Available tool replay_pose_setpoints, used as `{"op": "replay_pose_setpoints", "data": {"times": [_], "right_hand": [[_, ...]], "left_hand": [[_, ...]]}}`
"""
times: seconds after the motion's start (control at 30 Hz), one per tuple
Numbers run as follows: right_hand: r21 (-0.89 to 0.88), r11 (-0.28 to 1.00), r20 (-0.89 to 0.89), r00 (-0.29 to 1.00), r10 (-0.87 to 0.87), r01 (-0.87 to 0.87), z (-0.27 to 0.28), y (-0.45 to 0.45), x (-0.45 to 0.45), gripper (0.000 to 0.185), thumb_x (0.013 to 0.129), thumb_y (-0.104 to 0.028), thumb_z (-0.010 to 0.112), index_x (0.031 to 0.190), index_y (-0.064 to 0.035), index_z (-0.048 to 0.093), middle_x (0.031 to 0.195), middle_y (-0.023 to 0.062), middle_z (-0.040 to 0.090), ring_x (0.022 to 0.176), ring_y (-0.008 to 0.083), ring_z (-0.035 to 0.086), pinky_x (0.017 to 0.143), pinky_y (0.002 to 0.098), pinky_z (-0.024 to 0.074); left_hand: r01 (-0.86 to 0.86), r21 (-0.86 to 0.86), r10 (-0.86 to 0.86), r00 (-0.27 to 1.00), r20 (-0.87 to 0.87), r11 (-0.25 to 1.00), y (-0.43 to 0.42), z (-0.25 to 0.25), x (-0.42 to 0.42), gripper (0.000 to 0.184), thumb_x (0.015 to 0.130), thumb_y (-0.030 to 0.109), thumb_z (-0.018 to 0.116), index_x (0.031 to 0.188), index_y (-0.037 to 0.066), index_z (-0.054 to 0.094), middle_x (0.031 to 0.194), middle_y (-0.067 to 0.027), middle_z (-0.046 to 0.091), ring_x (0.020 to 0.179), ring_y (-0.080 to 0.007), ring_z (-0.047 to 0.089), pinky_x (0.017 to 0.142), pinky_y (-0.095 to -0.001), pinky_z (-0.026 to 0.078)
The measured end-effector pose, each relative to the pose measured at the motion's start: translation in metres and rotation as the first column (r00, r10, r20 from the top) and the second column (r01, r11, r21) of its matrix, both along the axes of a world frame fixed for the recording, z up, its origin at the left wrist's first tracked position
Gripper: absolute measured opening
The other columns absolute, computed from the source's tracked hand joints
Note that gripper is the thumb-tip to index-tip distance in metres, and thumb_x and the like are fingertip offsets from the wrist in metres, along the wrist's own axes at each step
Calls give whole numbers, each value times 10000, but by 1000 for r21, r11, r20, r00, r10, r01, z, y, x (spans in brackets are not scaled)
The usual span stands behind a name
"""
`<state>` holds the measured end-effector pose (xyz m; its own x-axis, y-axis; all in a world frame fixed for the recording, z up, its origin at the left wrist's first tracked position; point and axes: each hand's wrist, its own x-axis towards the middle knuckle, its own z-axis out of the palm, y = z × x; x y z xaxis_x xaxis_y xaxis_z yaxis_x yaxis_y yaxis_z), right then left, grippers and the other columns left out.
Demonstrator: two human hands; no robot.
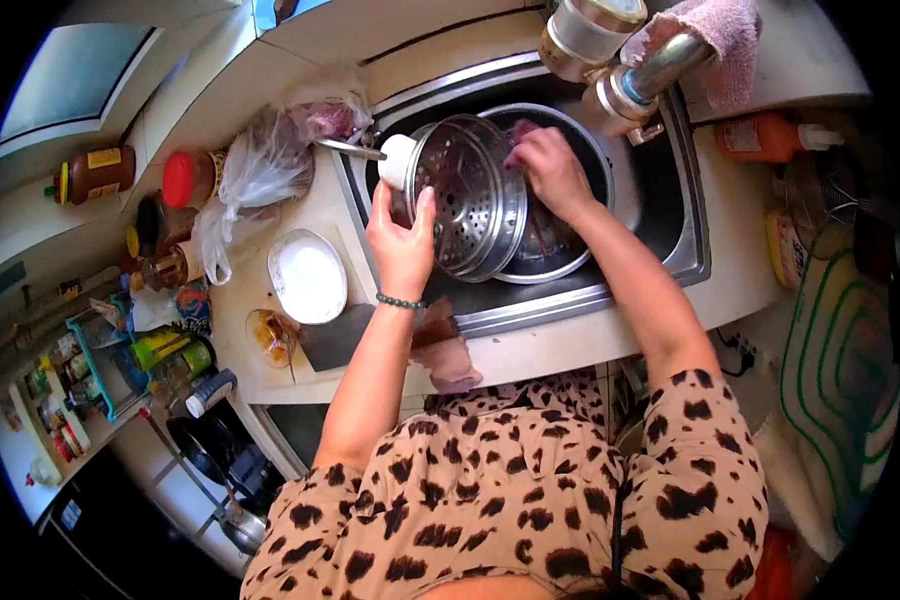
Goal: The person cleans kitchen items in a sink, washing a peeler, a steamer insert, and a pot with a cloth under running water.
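Observation:
My left hand point(403, 237) grips the near left rim of a perforated steel steamer pot point(460, 205), which is tilted over the sink. A white cup-like object point(398, 162) is at the pot's left side, just above my left fingers. My right hand point(553, 172) is closed on a purple cloth point(519, 135) at the pot's right rim. Beneath and to the right lies a large steel basin point(602, 160) in the sink point(695, 225). The basin's contents are dark and partly hidden by the pot and my right arm.
A white oval dish point(308, 278), a small glass bowl point(272, 337) and a dark flat board point(345, 338) lie on the left counter. Plastic bags point(260, 170) are behind them. The faucet point(660, 75) overhangs the sink's back right; an orange bottle point(760, 136) lies further right.

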<state>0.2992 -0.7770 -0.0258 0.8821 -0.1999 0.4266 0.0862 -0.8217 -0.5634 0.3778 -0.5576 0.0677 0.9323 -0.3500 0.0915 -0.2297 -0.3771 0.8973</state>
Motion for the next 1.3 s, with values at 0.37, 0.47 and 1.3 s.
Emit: {"op": "replay_pose_setpoints", "data": {"times": [0.37,0.47,1.3], "right_hand": [[283,882,-487,849,-207,378,-33,20,-11,330,761,-75,668,1074,-62,563,965,160,646,914,317,638,811,395,507],[744,575,-287,940,-187,341,-16,53,10,310,780,-68,679,1068,-39,570,900,140,674,834,267,667,759,358,520],[573,819,-149,984,94,9,37,126,-11,142,671,38,580,777,-37,637,797,144,611,786,340,616,708,424,502]], "left_hand": [[-48,77,52,998,-40,996,10,-14,1,483,832,229,705,1216,-12,539,1088,-159,625,994,-248,597,883,-345,452],[-25,19,27,994,-103,1000,-6,-7,-6,487,834,230,706,1219,-14,534,1091,-145,623,987,-219,591,882,-330,449],[-71,-69,53,970,-237,995,-6,-15,-7,353,888,140,637,1193,-18,557,1093,-38,609,977,-110,527,882,-260,409]]}}
